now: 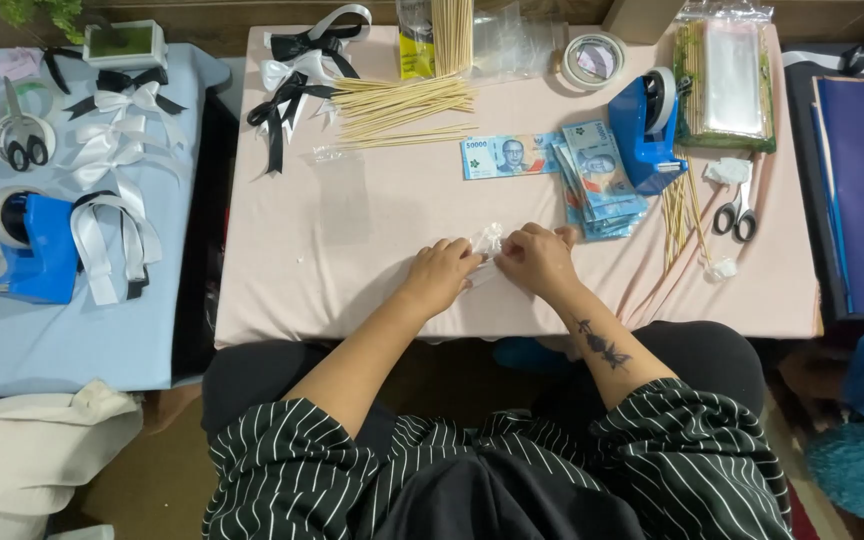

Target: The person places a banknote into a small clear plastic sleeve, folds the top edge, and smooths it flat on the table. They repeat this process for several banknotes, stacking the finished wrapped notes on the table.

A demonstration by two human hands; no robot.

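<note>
Both hands meet at the near edge of the pink desk (352,290): the left hand (439,275) and right hand (537,258) pinch a small clear plastic piece (489,240) between narrow fingers, flattening it; blue banknotes (592,175) and skewers (402,105) lie within reach

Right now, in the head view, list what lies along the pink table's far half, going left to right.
Black and white ribbon bows → wooden sticks → single banknote → banknote stack → blue tape dispenser → scissors.
</note>
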